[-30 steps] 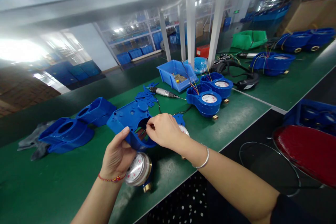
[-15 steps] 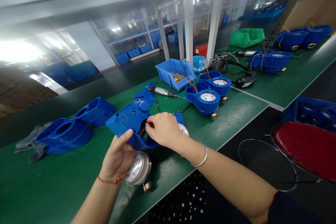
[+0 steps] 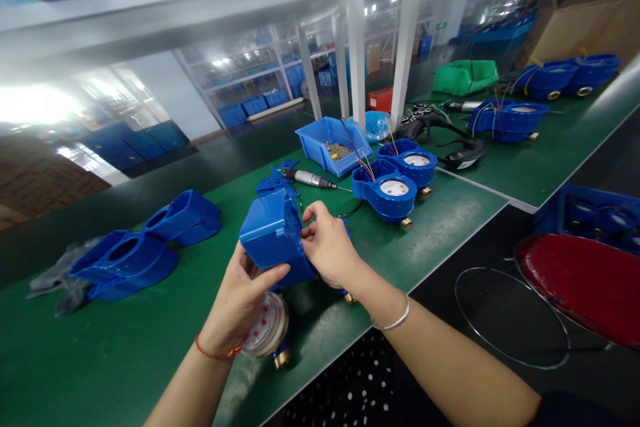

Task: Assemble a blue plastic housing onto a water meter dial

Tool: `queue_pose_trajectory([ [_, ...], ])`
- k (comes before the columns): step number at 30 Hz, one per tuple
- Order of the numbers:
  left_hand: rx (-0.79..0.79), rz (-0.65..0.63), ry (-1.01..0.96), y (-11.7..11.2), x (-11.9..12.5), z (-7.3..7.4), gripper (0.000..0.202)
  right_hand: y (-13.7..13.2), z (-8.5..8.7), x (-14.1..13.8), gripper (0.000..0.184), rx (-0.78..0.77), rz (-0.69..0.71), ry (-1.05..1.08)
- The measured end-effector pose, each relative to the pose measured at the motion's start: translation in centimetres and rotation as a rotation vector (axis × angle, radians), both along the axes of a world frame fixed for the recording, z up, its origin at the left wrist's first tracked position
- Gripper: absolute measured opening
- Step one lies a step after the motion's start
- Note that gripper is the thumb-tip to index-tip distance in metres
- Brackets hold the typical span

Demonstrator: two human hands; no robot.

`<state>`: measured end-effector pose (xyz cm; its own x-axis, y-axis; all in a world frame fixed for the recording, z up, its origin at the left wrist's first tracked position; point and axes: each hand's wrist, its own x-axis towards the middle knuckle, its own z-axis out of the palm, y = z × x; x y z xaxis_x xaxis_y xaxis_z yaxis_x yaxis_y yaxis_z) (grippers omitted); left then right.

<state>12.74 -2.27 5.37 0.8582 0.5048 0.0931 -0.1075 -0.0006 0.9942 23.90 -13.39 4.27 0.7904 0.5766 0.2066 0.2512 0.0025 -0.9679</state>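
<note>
I've turned the blue housing (image 3: 273, 237) shell-outward; left hand (image 3: 243, 300) and right hand (image 3: 327, 247) both grip it over the meter (image 3: 265, 335).

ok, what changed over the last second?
The blue housing has been turned in both hands: its holed inner face showed before, now a smooth outer side faces the camera. The right hand moved from the opening to the housing's edge. The left hand still grips below; the meter dial stayed put.
</note>
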Motion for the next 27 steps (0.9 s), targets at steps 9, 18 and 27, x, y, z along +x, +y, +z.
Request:
queue_pose_trajectory([
  [9, 0.574, -0.012, -0.025, -0.7, 0.3, -0.8, 0.096, -1.8, 0.3, 1.5, 0.038, 0.273, 0.361, 0.434],
  [18, 1.061, 0.024, -0.003, -1.6, -0.9, 0.7, 0.097, -3.3, 1.9, 0.7, 0.035, 0.423, 0.471, 0.798],
  [27, 1.253, -0.152, 0.047, 1.4, 0.5, 4.1, 0.031, -3.0, 1.5, 1.0, 0.029, 0.335, 0.407, 0.704],
])
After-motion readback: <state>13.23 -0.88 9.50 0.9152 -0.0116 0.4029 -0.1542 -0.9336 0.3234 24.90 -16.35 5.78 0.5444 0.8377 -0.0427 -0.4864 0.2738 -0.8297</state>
